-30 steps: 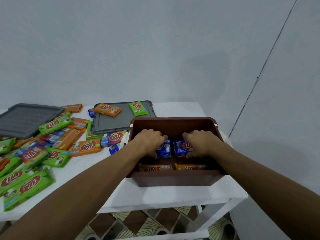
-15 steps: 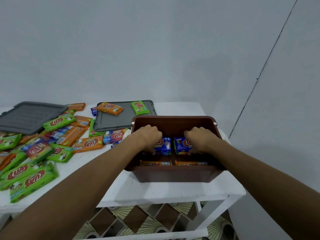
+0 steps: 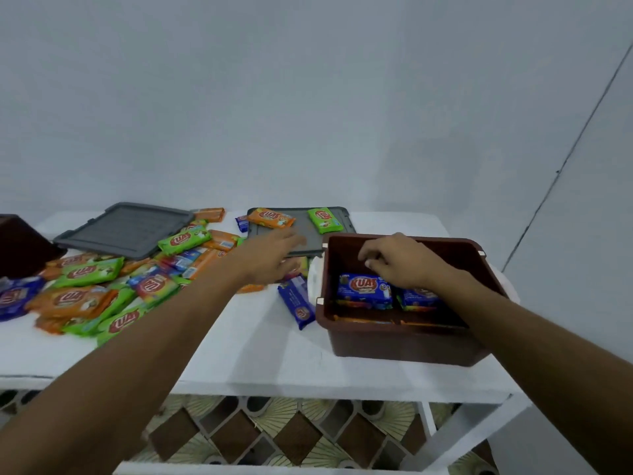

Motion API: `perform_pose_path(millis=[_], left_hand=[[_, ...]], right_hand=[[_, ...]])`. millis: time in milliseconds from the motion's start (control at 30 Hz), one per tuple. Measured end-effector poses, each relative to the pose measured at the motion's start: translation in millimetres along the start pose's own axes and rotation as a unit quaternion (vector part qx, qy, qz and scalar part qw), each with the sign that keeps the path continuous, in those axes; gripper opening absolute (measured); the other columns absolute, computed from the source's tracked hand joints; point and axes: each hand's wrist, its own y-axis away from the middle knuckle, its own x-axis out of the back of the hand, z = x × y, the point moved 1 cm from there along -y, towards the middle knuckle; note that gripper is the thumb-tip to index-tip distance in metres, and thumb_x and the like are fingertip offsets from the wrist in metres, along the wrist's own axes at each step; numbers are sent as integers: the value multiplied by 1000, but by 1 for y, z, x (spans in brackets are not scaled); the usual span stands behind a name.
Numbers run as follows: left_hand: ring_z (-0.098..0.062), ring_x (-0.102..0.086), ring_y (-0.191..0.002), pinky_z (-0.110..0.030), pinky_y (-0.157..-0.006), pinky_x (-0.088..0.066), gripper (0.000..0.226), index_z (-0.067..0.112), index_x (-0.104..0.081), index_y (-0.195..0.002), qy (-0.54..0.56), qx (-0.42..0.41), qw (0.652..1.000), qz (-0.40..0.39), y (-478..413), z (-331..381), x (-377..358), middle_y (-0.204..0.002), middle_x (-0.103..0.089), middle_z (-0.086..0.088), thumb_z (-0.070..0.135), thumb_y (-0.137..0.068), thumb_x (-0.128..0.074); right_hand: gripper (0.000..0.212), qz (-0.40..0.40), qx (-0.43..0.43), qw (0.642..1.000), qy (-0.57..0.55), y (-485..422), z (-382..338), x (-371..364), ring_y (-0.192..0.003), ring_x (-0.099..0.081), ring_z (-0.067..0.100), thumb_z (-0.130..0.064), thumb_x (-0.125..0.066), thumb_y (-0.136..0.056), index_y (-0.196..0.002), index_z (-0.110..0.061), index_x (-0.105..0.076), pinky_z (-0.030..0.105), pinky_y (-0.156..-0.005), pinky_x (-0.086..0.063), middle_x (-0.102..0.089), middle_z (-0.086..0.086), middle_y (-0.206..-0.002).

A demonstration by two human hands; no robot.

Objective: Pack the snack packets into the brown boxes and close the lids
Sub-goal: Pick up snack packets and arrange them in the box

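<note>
While the brown box [image 3: 404, 341] sits at the table's [image 3: 260, 351] right front corner, bare room lies left; right hand [image 3: 399, 260] curls loosely above blue "KUAT" packets [image 3: 363, 290]; left hand [image 3: 270, 257], spread, hovers over loose packets [image 3: 85, 296].

Box [image 3: 404, 341] right on table [image 3: 260, 365]; loose packets [image 3: 85, 296] left.

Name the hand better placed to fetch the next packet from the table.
Left. The left hand is already outside the brown plastic box, open above the loose snack packets. The right hand hangs inside the box.
</note>
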Motion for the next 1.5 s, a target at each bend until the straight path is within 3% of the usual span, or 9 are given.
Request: perform_pose_path(millis=[133, 333, 500, 600, 767, 1000, 1133, 1333, 1500], left_hand=[[-24, -49, -123, -39, -97, -45, 43, 20, -47, -137, -29, 94, 994, -55, 50, -66, -14, -138, -50, -5, 32, -96, -51], [-26, -49, -125, -42, -97, -46, 51, 22, -46, -138, 11, 162, 983, -88, 121, -146, -30, -142, -47, -6, 16, -88, -55], [-22, -44, -123, -28, -93, -40, 47, 16, -51, -131, 64, 127, 989, -52, 168, -187, -44, -135, -44, -4, 25, -86, -65], [-21, -42, -122, -34, -98, -41, 33, 17, -61, -118, 88, 75, 993, -23, 189, -207, -55, -131, -41, -2, 19, -85, -67], [-19, -40, -123, -35, -100, -40, 43, 19, -53, -127, 113, 38, 993, 20, 195, -215, -60, -132, -41, -1, 18, -86, -62], [-23, -31, -133, -44, -108, -34, 60, 17, -41, -142, 81, 77, 994, 17, 204, -240, -69, -147, -34, -3, 33, -87, -57], [-26, -16, -142, -46, -116, -22, 67, 18, -24, -152, 40, 106, 994, 4, 194, -247, -70, -159, -18, -3, 18, -92, -54], [-29, -11, -144, -52, -112, -16, 63, 32, -27, -149, 5, 73, 997, -21, 179, -235, -68, -158, -16, 3, 32, -87, -40], [-23, -20, -137, -49, -112, -12, 55, 26, -32, -147, -43, 9, 998, -34, 156, -204, -65, -154, -28, 3, 36, -95, -44]], right_hand=[[15, 48, 32, 998, -32, -22, -57, -2, -80, -60, 8, -27, -60, -91, -105, -24, -66, 34, -76, -54, -64, -11, -88], [20, 0, 110, 994, 9, -63, -146, -40, -84, -56, 11, -25, -59, -89, -109, -26, -63, 32, -67, -47, -61, -11, -93], [25, -74, 97, 992, 10, -88, -187, -106, -99, -57, 16, -30, -61, -90, -114, -28, -61, 39, -79, -52, -62, -6, -108], [36, -93, 105, 990, -23, -93, -211, -145, -111, -53, 15, -31, -62, -91, -126, -25, -58, 34, -89, -48, -60, -3, -125], [55, -78, 162, 983, -26, -88, -240, -185, -125, -40, 22, -56, -54, -89, -140, -37, -46, 41, -95, -43, -42, 4, -139], [36, -8, 148, 989, -28, -77, -232, -198, -129, -38, 13, -58, -58, -83, -108, -31, -57, 41, -98, -41, -41, -8, -149], [35, -42, 95, 993, -48, -66, -211, -184, -112, -45, 7, -57, -64, -79, -101, -34, -49, 33, -95, -42, -54, -11, -127], [70, -46, -16, 999, 14, -42, -184, -175, -97, -46, 5, -71, -52, -76, -139, -45, -37, 28, -79, -49, -46, -10, -117], [42, 30, -91, 994, 53, -45, -192, -173, -96, -58, 12, -54, -35, -97, -126, -31, -54, 37, -84, -48, -64, -6, -112]])
